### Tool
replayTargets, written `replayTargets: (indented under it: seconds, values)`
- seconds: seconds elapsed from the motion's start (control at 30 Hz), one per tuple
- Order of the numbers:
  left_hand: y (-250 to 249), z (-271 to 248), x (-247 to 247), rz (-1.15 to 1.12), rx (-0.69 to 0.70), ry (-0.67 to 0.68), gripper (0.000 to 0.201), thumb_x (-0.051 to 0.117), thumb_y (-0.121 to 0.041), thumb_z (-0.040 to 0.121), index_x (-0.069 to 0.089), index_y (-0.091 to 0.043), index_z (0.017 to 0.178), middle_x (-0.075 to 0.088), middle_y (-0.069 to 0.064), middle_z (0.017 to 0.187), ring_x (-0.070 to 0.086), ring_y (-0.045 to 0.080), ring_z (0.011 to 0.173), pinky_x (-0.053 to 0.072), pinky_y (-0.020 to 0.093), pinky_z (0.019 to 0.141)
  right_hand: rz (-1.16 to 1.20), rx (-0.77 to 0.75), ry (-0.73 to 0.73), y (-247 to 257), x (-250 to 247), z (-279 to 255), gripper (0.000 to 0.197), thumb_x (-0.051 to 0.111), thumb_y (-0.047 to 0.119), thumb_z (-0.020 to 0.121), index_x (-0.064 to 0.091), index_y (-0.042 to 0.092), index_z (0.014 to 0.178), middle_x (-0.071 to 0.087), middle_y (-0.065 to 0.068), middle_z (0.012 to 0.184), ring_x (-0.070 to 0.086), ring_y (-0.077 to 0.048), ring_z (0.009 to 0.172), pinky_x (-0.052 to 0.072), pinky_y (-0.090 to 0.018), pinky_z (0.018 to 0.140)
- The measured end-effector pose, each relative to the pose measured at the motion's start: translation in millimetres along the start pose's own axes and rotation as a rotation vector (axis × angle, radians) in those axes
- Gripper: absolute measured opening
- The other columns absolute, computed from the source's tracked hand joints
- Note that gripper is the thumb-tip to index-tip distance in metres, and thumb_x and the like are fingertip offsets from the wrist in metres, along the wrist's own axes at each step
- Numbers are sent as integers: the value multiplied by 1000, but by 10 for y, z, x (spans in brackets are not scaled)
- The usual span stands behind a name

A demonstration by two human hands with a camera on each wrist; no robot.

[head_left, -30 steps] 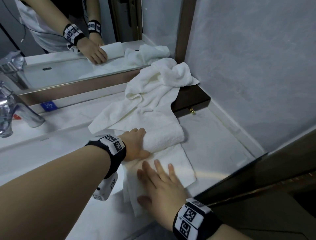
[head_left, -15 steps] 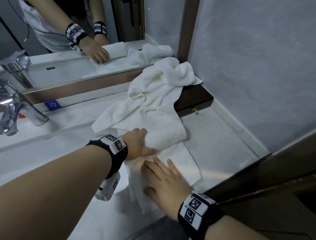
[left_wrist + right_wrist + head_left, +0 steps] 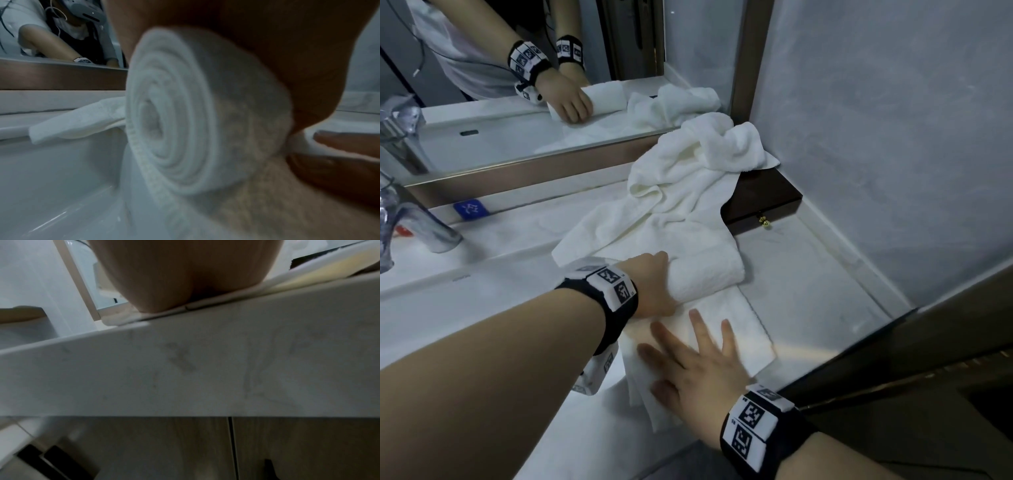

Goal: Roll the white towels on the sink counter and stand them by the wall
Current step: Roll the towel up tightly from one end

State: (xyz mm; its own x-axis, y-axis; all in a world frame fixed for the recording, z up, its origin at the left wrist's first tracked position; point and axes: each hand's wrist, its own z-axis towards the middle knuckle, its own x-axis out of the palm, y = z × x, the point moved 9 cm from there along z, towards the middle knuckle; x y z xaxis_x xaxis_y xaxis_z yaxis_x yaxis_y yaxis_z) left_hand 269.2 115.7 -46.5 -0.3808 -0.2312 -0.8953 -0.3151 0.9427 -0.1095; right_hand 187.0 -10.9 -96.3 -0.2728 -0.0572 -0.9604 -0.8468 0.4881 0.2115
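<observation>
**Half-rolled towel under two hands at the counter's front edge**

The towel being rolled (image 3: 702, 277) lies on the sink counter (image 3: 818, 274), its rolled part a thick cylinder on its side and its flat tail (image 3: 743, 329) stretching toward the counter's front edge. From the left wrist view the roll's end (image 3: 164, 116) shows a tight spiral of layers. The left hand (image 3: 654, 284) sits at the roll's left end, fingers curled over the top and thumb against the near side, gripping it. The right hand (image 3: 698, 370) lies just in front of the roll, fingers straight and spread, pressing the flat tail down; its fingertips are near the roll but apart from it.

Behind the roll, touching it, a second white towel (image 3: 688, 178) lies crumpled, draped from the counter up over a dark wooden box (image 3: 763, 198) that stands in the back corner against the grey wall (image 3: 893, 137). Right of the roll a bare strip of marble counter runs along the wall to the front edge. The flat tail's near corner reaches that front edge, seen from below in the right wrist view (image 3: 185, 369). To the left the sink basin (image 3: 51, 178) drops away just beside the roll's end, with the tap (image 3: 410, 219) well apart. The mirror (image 3: 517, 102) lines the back.
</observation>
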Motion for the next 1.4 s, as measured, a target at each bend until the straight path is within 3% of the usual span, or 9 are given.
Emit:
replayTargets:
  seconds: [0.27, 0.43, 0.6, 0.77, 0.87, 1.0, 1.1, 1.3, 1.4]
  values:
    - [-89, -31, -37, 122, 94, -176, 55, 66, -47, 69, 41, -26, 113, 51, -2, 109, 54, 24, 99, 51, 41, 80, 149, -59, -5, -39, -100, -77, 57, 22, 46, 96, 6, 46, 151, -9, 22, 160, -26, -14, 144, -23, -44, 113]
    - [-100, -54, -16, 150, 121, -232, 57, 66, -50, 73, 41, -24, 118, 50, 0, 110, 54, 25, 101, 44, 37, 72, 333, 276, -290, -516, -437, -314, 55, 42, 34, 100, 25, 27, 151, 3, 14, 161, -4, -7, 148, 6, -30, 121]
    - [-122, -115, -14, 181, 126, -262, 63, 65, -54, 75, 37, -23, 122, 48, 2, 112, 53, 25, 98, 40, 36, 70, 416, 767, -422, -1034, -505, -643, 55, 66, 23, 88, 46, 14, 138, 44, -10, 138, 39, -28, 123, 37, -39, 102]
    - [-142, -157, 18, 259, 121, -259, 81, 57, -72, 78, 31, -21, 135, 46, 7, 121, 52, 28, 105, 46, 41, 89, 690, 768, -372, -1157, -464, -596, 45, 71, 17, 84, 49, 21, 123, 60, -9, 108, 60, -28, 94, 51, -38, 83]
    - [-158, -186, 25, 242, 144, -297, 89, 29, -86, 77, 29, -21, 137, 45, 7, 120, 51, 27, 104, 44, 39, 90, 744, 756, -388, -1190, -455, -629, 33, 71, 18, 83, 51, 27, 107, 63, -3, 94, 60, -23, 80, 50, -31, 72]
    - [-137, -234, 33, 227, 145, -323, 83, 4, -73, 83, 25, -23, 145, 45, 8, 126, 49, 28, 109, 40, 41, 93, 778, 846, -457, -1258, -419, -734, 9, 61, 22, 90, 52, 20, 92, 61, -5, 80, 63, -30, 70, 56, -43, 70]
    - [-175, -276, 59, 256, 155, -338, 71, 13, -69, 85, 33, -24, 137, 47, 7, 119, 48, 29, 105, 37, 42, 92, 877, 914, -459, -1272, -344, -783, 12, 60, 20, 90, 50, 17, 87, 63, -7, 73, 67, -31, 56, 58, -48, 62]
    - [-190, -302, 90, 95, 128, -343, 68, 60, -66, 75, 37, -31, 129, 50, -2, 112, 46, 24, 105, 33, 40, 89, 810, 911, -379, -1237, -292, -828, 20, 60, 26, 90, 44, 19, 79, 60, -6, 57, 58, -20, 39, 55, -36, 51]
    - [-169, -256, 70, 79, 8, -305, 58, 64, -65, 64, 56, -29, 109, 49, -10, 87, 51, 18, 87, 36, 34, 78, 828, 912, -361, -1223, -259, -847, 20, 60, 27, 90, 44, 19, 80, 61, -6, 58, 58, -19, 39, 57, -39, 53]
